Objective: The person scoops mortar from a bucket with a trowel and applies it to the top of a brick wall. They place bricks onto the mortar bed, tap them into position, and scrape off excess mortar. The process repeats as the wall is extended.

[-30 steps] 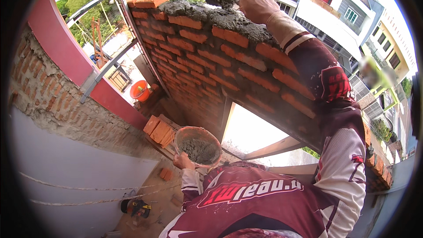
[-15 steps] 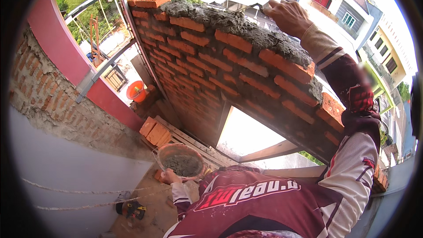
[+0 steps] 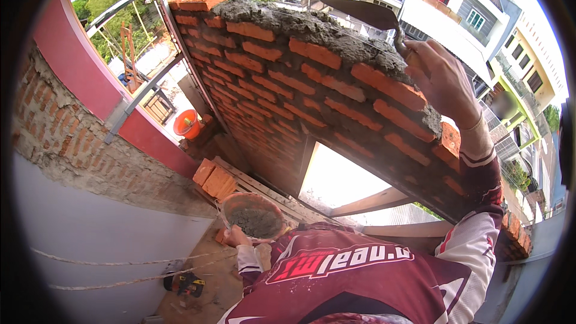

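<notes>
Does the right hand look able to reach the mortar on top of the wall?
Probably yes: the right hand holds the trowel close to the mortar, and nothing visible blocks the way.

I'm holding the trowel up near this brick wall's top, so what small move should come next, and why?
I'd probably lower the trowel and smooth the mortar atop the brick wall, since that layer looks lumpy and uneven, and the right hand has the tool close by, while the left hand holds the bucket.
</notes>
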Tool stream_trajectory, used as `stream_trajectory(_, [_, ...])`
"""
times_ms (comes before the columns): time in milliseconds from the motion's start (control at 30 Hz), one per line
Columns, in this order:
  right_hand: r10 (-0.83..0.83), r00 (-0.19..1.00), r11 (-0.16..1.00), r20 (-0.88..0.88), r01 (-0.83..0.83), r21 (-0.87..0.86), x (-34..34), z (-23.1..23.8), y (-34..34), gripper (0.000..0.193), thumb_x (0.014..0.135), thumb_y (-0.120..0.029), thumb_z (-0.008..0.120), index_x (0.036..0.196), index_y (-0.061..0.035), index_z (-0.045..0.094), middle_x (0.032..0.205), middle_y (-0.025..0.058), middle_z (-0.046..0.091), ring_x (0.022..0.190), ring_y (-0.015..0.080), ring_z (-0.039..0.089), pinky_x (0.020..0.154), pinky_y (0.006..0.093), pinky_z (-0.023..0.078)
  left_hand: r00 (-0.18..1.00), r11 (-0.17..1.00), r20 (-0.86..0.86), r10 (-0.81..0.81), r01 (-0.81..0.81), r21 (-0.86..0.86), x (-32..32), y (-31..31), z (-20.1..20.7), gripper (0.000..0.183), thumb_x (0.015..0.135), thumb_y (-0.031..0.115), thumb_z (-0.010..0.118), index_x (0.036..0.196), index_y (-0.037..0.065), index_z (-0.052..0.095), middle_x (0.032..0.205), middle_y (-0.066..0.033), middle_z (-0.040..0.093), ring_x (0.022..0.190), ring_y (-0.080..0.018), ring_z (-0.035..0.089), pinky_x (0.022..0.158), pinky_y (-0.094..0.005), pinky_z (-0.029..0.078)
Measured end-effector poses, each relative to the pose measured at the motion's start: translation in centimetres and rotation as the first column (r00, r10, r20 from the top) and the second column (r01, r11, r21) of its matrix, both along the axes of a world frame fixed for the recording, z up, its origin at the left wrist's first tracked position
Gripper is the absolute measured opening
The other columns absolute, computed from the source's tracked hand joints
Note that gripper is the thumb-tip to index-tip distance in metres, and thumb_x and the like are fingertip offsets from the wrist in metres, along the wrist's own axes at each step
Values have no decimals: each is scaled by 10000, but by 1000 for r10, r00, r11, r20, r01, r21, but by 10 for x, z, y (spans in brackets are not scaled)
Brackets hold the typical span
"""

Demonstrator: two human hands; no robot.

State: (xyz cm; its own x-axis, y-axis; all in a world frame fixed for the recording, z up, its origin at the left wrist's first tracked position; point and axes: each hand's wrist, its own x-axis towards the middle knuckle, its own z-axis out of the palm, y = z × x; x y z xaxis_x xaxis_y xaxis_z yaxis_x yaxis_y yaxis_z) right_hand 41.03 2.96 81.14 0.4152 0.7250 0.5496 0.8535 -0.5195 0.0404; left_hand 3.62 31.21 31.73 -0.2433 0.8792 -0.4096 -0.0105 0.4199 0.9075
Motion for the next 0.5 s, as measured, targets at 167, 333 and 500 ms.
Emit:
stream_trajectory(167, [160,794,985,-587,-170,39,-32,-131,92,349,926,-266,654,1130,13,605,1069,224,618,1055,394,607,931,470,480,996,996,8,-91,91,-2,20,2,1,159,703,-10,594,854,-60,607,769,-71,597,633,-198,532,601,-372,442])
stream_trajectory(333, [214,748,923,-629,55,381,-29,-178,199,415,955,-283,639,1206,36,555,1149,249,584,1067,428,591,934,486,474,983,989,110,-146,142,43,34,13,5,349,700,-7,588,1029,-87,674,794,-60,601,633,-185,517,593,-367,429])
stream_trajectory(500, [138,726,852,-673,260,455,-21,-183,181,414,964,-271,641,1227,36,551,1143,255,579,1060,424,590,919,482,476,975,985,142,-169,170,7,42,14,11,415,693,-3,582,1087,-90,679,801,-55,581,637,-172,496,582,-354,403])
